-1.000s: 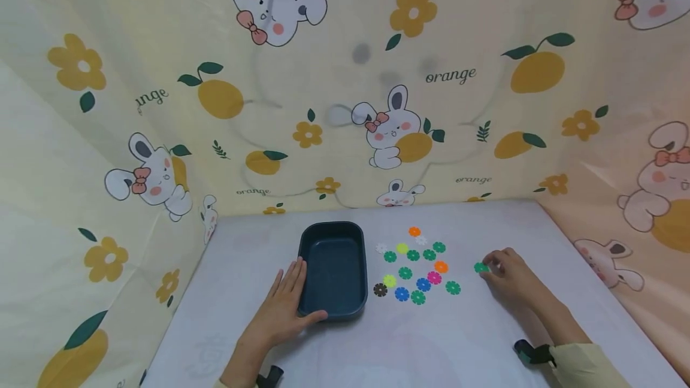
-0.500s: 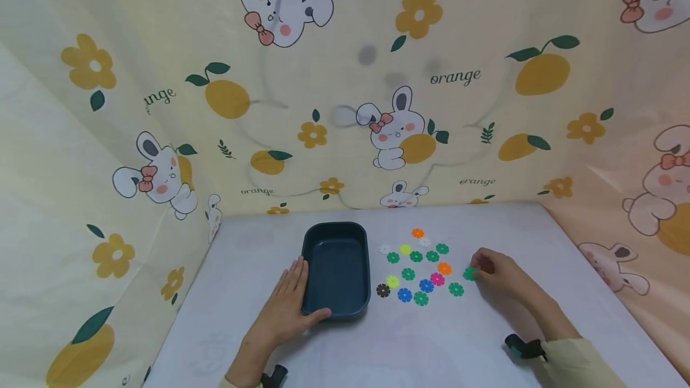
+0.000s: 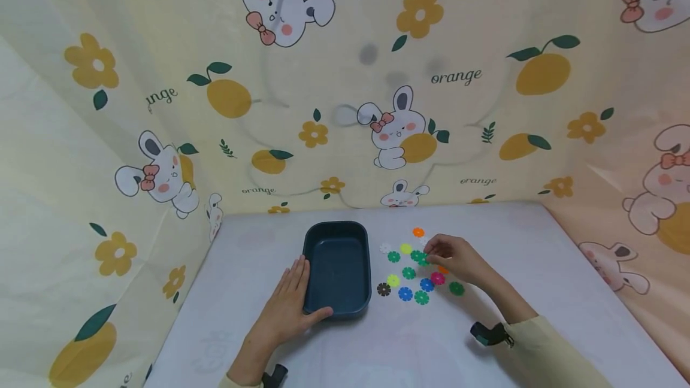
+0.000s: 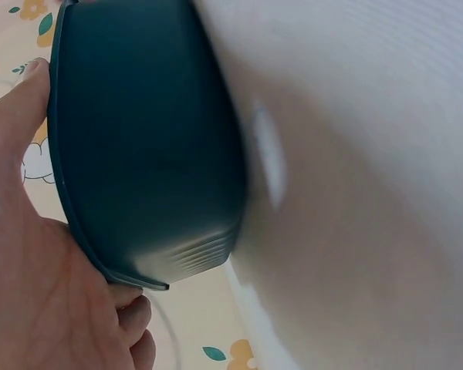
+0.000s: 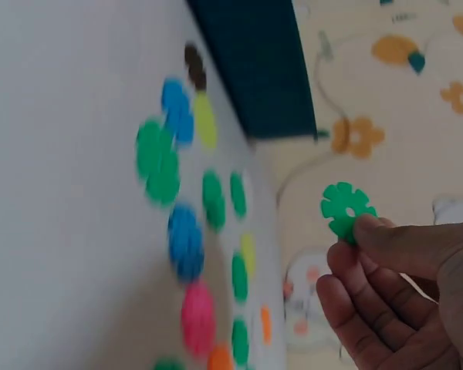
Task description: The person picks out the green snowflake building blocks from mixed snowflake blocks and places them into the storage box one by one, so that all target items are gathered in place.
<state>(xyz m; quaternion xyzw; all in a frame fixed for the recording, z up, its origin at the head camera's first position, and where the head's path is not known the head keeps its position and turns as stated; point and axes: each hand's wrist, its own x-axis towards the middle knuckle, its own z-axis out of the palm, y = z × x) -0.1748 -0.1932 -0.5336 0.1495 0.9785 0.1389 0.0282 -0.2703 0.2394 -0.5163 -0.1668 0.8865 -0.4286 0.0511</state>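
Observation:
A green snowflake disc [image 5: 339,202], notched round its edge with a small centre hole, is pinched between the thumb and fingers of my right hand [image 3: 457,258]. That hand is above the group of discs, and the wrist view shows the held disc raised off the table. My left hand [image 3: 284,298] rests against the left side of a dark blue tray [image 3: 338,274], fingers straight along the rim and thumb at the near-left corner. In the left wrist view the thumb [image 4: 27,104] touches the tray's rim. Nothing is visible inside the tray.
Several loose discs lie right of the tray: green, a black one [image 3: 384,289], a pink one [image 3: 438,279], blue, yellow, orange and white. My right hand partly covers some. A printed curtain [image 3: 302,76] encloses the white table [image 3: 377,346] at the back and sides.
My right hand has carried the green snowflake disc leftward, from the right of the group to above it. The left hand and tray stay in place; the head view has shifted slightly.

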